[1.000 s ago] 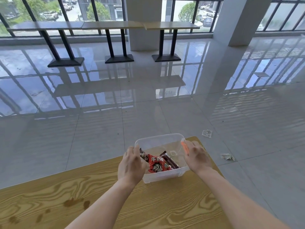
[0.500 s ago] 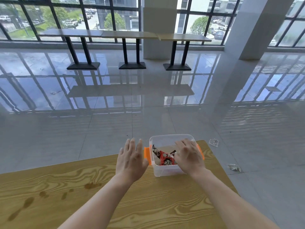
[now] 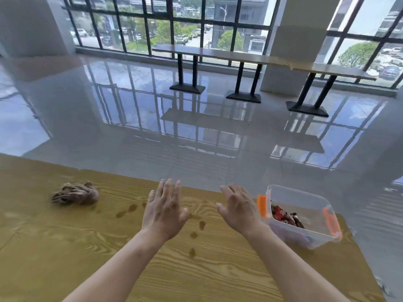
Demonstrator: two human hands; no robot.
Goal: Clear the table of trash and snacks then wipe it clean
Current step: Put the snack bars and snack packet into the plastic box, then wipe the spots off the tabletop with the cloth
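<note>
A clear plastic box (image 3: 309,203) with orange clips stands at the right end of the wooden table (image 3: 65,258), holding red and dark snack wrappers (image 3: 285,215). My right hand (image 3: 238,209) hovers open just left of the box, not touching it. My left hand (image 3: 164,209) is open too, fingers spread, above the table's middle. A crumpled brown rag (image 3: 75,194) lies on the table to the far left. Several dark wet spots (image 3: 195,234) mark the wood between and below my hands.
The table's far edge runs just beyond my fingertips, and its right edge lies just past the box. Beyond is a glossy tiled floor, with a row of bar tables (image 3: 242,56) on black bases along the windows. A white pillar (image 3: 292,44) stands behind them.
Both hands have let go of the box and moved left over the table. My view has swung left, so the box now sits at the right and the rag has come into sight.
</note>
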